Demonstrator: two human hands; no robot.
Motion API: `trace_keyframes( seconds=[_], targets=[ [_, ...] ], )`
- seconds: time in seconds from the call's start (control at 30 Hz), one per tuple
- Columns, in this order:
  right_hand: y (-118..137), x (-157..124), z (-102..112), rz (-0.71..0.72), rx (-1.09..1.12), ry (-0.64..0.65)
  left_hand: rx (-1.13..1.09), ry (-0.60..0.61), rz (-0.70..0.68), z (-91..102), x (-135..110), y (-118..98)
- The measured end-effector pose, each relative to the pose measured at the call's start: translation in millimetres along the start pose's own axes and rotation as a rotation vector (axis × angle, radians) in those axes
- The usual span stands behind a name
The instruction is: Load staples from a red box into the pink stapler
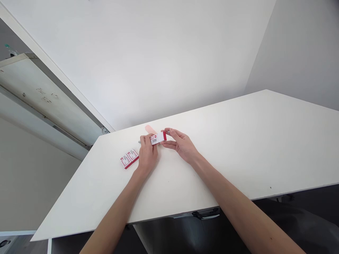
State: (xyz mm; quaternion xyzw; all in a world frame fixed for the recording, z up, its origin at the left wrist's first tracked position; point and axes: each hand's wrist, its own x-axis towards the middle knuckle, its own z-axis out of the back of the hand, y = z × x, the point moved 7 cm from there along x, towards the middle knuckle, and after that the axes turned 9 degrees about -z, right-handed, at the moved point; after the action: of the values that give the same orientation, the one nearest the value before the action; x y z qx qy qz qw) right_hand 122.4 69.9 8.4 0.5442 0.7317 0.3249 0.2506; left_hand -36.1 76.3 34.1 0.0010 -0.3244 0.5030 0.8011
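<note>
A small white-and-red cardboard box (158, 138) with a barcode is held just over the white table. My left hand (148, 153) is closed round its left part. At the red end, the fingers of my right hand (182, 144) pinch from above and below. Two similar boxes (129, 158) lie side by side on the table, left of my left hand. Behind the held box lies a flat pinkish strip (150, 129). Something small and greyish (139, 142) shows past my left fingers, too small to make out.
The white table (238, 141) runs out wide to the right, against a pale wall (172, 63). At its near edge a dark handle (206, 213) sits below the top. A pale panel (45, 95) stands at the left, beyond the table.
</note>
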Motion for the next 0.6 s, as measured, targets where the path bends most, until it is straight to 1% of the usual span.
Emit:
trace_keyframes(
  seconds=[0.13,0.23,0.33,0.47,0.6],
  targets=[
    [2,1,4,0.014,0.008,-0.024,-0.026,-0.007,0.022,0.1,0,3],
    [3,1,5,0.017,0.013,-0.037,-0.051,-0.002,0.014,0.5,0,0],
    [4,1,7,0.027,0.023,-0.053,-0.117,0.040,0.013,-1.1,0,-5],
    [6,1,13,0.027,0.004,-0.110,-0.221,0.091,0.095,-1.1,-1,-10],
    [10,-1,19,0.058,-0.065,-0.189,-0.414,0.167,0.147,-4.4,-1,-17]
  ],
)
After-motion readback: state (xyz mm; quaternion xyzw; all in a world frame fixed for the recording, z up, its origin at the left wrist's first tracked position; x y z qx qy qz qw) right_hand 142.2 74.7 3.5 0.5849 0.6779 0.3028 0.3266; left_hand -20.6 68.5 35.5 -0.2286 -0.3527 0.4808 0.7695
